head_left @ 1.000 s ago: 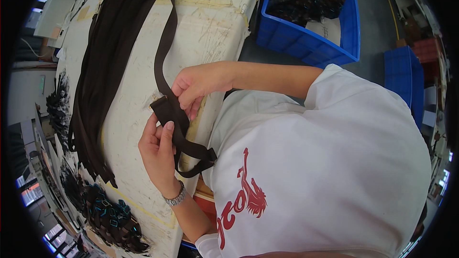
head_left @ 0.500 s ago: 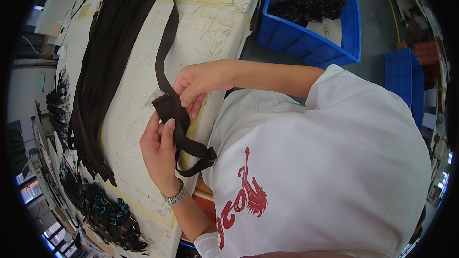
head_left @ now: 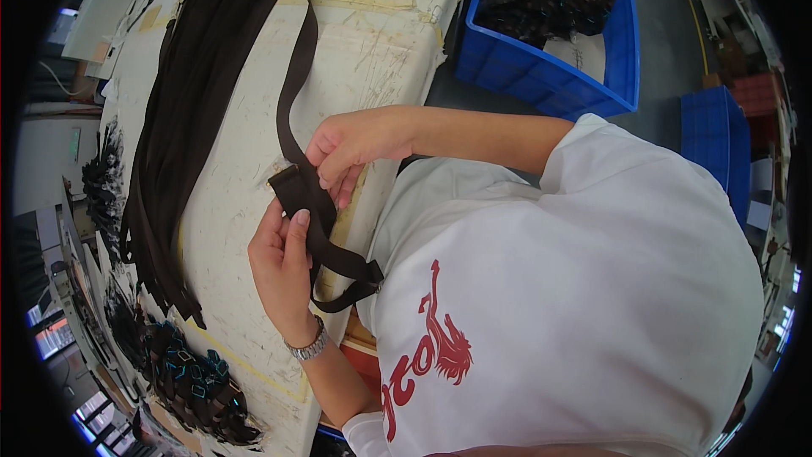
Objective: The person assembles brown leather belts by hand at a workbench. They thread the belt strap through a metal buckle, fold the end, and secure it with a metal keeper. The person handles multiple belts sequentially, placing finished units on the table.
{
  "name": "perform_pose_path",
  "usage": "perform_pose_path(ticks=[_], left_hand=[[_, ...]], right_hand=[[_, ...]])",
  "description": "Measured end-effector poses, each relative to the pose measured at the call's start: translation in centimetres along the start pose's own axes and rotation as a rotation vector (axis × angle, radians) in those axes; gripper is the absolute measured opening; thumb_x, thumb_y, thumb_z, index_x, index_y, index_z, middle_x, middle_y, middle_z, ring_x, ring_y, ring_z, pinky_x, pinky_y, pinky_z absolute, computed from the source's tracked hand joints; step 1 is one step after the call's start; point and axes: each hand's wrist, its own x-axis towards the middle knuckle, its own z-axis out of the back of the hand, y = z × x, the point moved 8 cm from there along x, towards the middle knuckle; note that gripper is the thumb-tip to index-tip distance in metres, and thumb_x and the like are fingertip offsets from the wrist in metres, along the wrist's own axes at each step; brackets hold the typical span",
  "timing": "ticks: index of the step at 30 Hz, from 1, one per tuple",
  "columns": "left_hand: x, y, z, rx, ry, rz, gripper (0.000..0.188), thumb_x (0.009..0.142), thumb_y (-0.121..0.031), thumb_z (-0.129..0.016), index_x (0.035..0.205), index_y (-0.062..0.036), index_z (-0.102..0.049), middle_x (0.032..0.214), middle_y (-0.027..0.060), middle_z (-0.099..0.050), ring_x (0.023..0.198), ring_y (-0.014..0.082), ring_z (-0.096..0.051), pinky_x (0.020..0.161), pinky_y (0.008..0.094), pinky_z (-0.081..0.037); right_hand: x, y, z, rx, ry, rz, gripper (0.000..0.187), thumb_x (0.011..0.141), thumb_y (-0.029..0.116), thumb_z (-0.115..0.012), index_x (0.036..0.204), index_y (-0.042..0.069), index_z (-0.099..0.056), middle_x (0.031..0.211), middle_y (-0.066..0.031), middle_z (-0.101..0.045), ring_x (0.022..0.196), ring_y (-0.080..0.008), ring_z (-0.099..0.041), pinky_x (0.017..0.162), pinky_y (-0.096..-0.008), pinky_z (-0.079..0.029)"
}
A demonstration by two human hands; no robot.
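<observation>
With your left hand (head_left: pixel 283 267) you are gripping the dark brown strap (head_left: pixel 298 190), with the thumb lying flat on its folded end and the other fingers going under it. Your right hand (head_left: pixel 364 142) is bending over the same strap just beside the fold, and its fingertips are closing on the edge; how the hidden fingers are placing themselves, I cannot tell. The strap is lying at the near border of the white table (head_left: pixel 372 51), between your two hands. One long tail of it is running away along the table top, and a loop is hanging toward your body, carrying a dark slider (head_left: pixel 373 272). On your left wrist you are wearing a metal watch (head_left: pixel 309 345). Farther in on the table, a thick bundle of dark straps (head_left: pixel 199 93) is lying, well apart from your hands. A pile of buckled straps (head_left: pixel 199 372) is resting to your left side, and a blue crate (head_left: pixel 524 89) with dark pieces is standing to your right.
</observation>
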Motion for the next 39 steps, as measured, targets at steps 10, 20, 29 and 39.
perform_pose_path(ticks=[10,20,29,39], left_hand=[[0.2,0.1,0.1,0.002,0.041,0.01,0.033,0.107,-0.016,-0.065,0.133,0.0031,-0.067,0.074,-0.0054,-0.064,0.056,-0.0012,-0.045,0.048,0.0194,-0.034],[0.2,-0.1,0.0,0.006,0.02,0.017,0.03,0.105,-0.012,-0.066,0.131,0.0033,-0.069,0.07,-0.004,-0.059,0.058,0.0015,-0.045,0.051,0.0226,-0.035],[0.1,-2.1,-0.9,0.506,-0.04,-0.32,0.03,0.109,-0.012,-0.054,0.133,0.0044,-0.063,0.089,0.0197,-0.072,0.071,0.0249,-0.062,0.071,0.0369,-0.052],[0.1,-2.8,-1.3,0.567,-0.047,-0.304,0.031,0.108,-0.011,-0.055,0.134,0.004,-0.064,0.095,0.0263,-0.071,0.075,0.0357,-0.065,0.074,0.0393,-0.053]], right_hand=[[0.4,-0.4,0.3,-0.003,-0.001,-0.008,0.015,0.092,0.01,-0.065,0.093,-0.005,-0.069,0.09,-0.0118,-0.075,0.085,-0.0209,-0.077,0.085,-0.0342,-0.063],[0.3,-0.5,0.4,-0.019,-0.007,-0.014,0.017,0.091,0.011,-0.066,0.096,-0.004,-0.071,0.091,-0.0109,-0.075,0.084,-0.0202,-0.076,0.086,-0.0341,-0.063],[0.5,-1.1,0.8,-0.005,0.005,-0.031,0.013,0.092,0.008,-0.065,0.094,-0.004,-0.07,0.09,-0.0104,-0.075,0.084,-0.0201,-0.076,0.086,-0.034,-0.063],[0.3,-0.8,0.6,0.014,0.023,-0.021,0.023,0.094,0.008,-0.063,0.109,-0.007,-0.072,0.101,-0.0131,-0.078,0.089,-0.0199,-0.077,0.088,-0.0346,-0.063]])
